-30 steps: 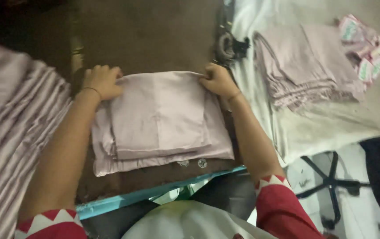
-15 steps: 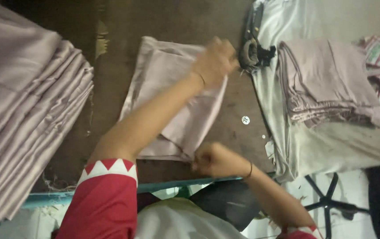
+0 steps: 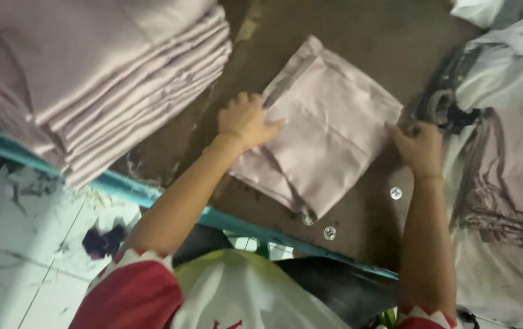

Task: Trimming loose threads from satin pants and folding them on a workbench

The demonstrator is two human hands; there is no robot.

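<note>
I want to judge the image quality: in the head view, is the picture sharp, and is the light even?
Head view: slightly soft, with mild motion blur on the left hand and right hand; light is dim and uneven, the dark brown table in shade, the stack of folded pale mauve cloth brighter; the folded pale mauve fabric piece shows no glare.

We stretch both bare arms forward, left hand (image 3: 246, 120) flat with fingers spread, right hand (image 3: 420, 146) curled and gripping.

Dim, warm indoor light; soft motion blur throughout.
</note>
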